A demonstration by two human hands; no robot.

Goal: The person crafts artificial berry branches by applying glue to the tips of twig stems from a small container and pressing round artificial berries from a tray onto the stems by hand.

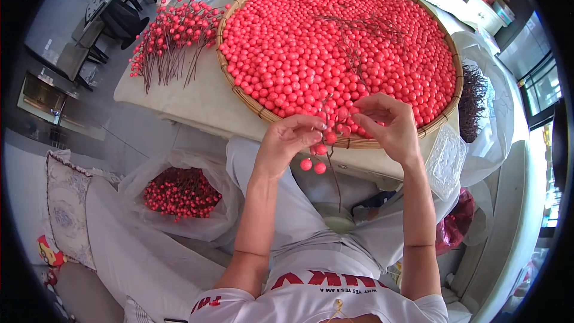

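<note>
A thin brown artificial berry stem (pixel 336 179) with several red berries on it hangs upright at the near rim of a round woven tray (pixel 248 97). My left hand (pixel 289 143) is closed on this stem from the left, thumb and forefinger pinched near its upper berries. On the other side, my right hand (pixel 390 124) has its thumb and fingers curled together at a red berry (pixel 354 111) beside the stem's top. Loose red berries (pixel 335 42) fill the tray, with a few bare brown twigs (pixel 373 24) lying on top of them.
Finished-looking berry stems (pixel 176 33) lie in a bunch on the table (pixel 197 98), left of the tray. An open plastic bag (pixel 134 185) of berry stems stands on the floor at left. Dark bare stems (pixel 472 101) in clear plastic and a clear plastic pack (pixel 447 158) are at right.
</note>
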